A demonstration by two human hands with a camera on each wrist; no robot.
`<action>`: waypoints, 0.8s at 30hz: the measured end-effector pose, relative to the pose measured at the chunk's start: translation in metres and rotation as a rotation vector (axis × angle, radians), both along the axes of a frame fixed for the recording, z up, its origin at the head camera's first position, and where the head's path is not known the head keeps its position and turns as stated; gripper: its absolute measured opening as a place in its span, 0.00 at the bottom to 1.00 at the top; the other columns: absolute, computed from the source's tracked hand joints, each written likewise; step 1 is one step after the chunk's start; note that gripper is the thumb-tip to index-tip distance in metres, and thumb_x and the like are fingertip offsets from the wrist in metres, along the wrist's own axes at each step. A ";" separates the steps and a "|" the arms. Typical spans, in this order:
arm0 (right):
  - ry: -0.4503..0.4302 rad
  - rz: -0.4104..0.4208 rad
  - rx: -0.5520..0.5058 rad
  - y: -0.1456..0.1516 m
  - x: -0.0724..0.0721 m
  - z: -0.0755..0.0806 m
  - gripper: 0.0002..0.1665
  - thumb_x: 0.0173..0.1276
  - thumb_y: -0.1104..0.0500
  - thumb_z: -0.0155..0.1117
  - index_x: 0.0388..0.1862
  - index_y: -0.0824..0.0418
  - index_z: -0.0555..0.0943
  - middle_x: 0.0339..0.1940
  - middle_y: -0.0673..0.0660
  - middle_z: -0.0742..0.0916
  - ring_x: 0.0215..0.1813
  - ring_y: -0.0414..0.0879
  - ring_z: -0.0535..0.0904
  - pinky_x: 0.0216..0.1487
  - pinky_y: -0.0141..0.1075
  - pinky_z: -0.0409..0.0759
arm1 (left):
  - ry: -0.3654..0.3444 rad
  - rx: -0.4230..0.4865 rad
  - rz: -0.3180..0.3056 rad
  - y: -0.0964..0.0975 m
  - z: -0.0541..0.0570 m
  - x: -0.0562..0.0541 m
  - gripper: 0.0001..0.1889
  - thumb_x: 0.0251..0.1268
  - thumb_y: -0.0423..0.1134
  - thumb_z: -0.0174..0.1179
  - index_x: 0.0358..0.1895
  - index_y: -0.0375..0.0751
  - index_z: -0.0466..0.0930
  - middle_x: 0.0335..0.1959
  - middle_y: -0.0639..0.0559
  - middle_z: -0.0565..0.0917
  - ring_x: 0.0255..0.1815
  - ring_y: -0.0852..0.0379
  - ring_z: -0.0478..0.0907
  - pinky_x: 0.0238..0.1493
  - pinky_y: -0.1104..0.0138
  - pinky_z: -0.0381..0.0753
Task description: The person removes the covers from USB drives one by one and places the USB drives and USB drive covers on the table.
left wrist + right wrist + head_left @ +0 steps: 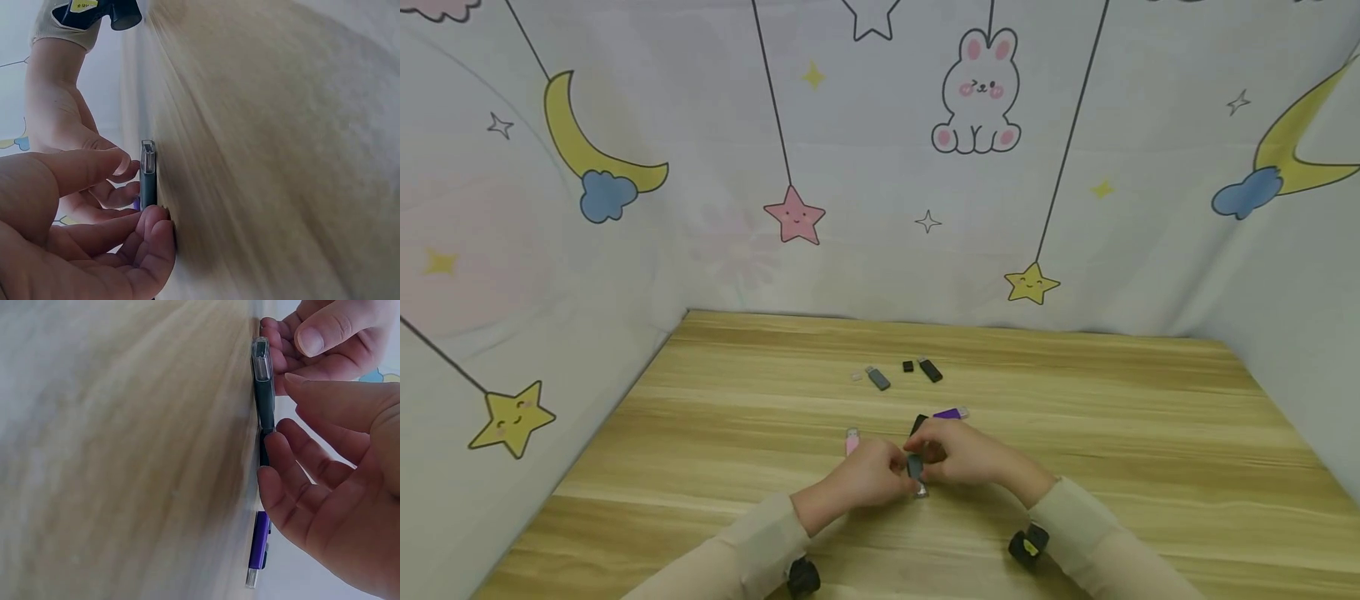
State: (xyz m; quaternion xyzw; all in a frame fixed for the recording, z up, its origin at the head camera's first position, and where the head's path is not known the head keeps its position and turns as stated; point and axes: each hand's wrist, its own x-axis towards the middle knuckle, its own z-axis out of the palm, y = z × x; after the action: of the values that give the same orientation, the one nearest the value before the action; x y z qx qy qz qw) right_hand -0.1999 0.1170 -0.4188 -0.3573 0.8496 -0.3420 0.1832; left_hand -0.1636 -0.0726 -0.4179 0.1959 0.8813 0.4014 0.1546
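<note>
A dark grey-green USB flash drive (914, 465) lies on the wooden table between the two hands. Its shiny, see-through plug end (262, 359) points toward the person. My left hand (874, 473) is at its left side, fingers loosely bent; in the left wrist view the fingertips (156, 219) come close to or touch the drive's far end. On the other side, my right hand (964, 452) has thumb and fingers spread apart along the drive (148, 178). Whether the right fingertips (270, 440) touch it is hard to tell. Neither hand visibly pinches it.
Beyond the right hand lie a black piece (919, 423) and a purple flash drive (950, 413). A pink flash drive (852, 442) is beside the left hand. Farther back are a grey drive (878, 378), a black drive (930, 370), a black cap (907, 366) and a clear cap (856, 377).
</note>
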 end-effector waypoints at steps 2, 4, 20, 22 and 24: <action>0.005 0.013 -0.002 0.000 0.000 0.000 0.20 0.60 0.67 0.68 0.53 0.67 0.80 0.46 0.55 0.82 0.45 0.45 0.77 0.46 0.32 0.77 | 0.001 0.004 -0.002 0.000 0.000 0.000 0.15 0.53 0.35 0.69 0.16 0.40 0.73 0.10 0.61 0.63 0.13 0.66 0.58 0.16 0.74 0.53; 0.007 0.024 -0.003 0.000 -0.001 -0.001 0.20 0.60 0.67 0.68 0.53 0.67 0.80 0.46 0.56 0.82 0.44 0.45 0.77 0.46 0.32 0.76 | 0.000 0.005 -0.005 0.000 0.000 0.000 0.16 0.53 0.35 0.70 0.16 0.40 0.72 0.10 0.61 0.63 0.13 0.66 0.58 0.16 0.74 0.53; 0.026 0.042 0.028 -0.002 -0.001 -0.005 0.21 0.58 0.69 0.69 0.53 0.67 0.80 0.43 0.52 0.81 0.39 0.40 0.74 0.42 0.30 0.76 | -0.026 0.019 -0.014 0.000 -0.001 0.000 0.16 0.53 0.34 0.70 0.15 0.41 0.72 0.09 0.61 0.64 0.12 0.66 0.58 0.16 0.74 0.53; 0.035 0.042 0.039 -0.002 -0.001 -0.004 0.22 0.58 0.68 0.69 0.53 0.66 0.80 0.42 0.52 0.81 0.39 0.40 0.74 0.42 0.29 0.75 | -0.024 0.025 -0.016 0.000 -0.001 0.000 0.15 0.52 0.33 0.70 0.16 0.40 0.73 0.09 0.61 0.65 0.13 0.66 0.59 0.16 0.74 0.53; 0.045 0.045 0.049 -0.003 0.000 -0.004 0.21 0.58 0.67 0.70 0.52 0.66 0.81 0.41 0.51 0.80 0.38 0.39 0.73 0.41 0.29 0.75 | -0.020 0.029 -0.021 0.000 0.000 0.001 0.14 0.52 0.32 0.69 0.16 0.39 0.74 0.09 0.61 0.65 0.13 0.66 0.59 0.16 0.74 0.54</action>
State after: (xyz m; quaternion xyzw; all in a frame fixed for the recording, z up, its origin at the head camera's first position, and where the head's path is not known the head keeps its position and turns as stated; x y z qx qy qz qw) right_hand -0.2003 0.1141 -0.4233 -0.3791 0.8535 -0.3088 0.1805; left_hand -0.1627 -0.0729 -0.4179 0.2035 0.8716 0.4145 0.1646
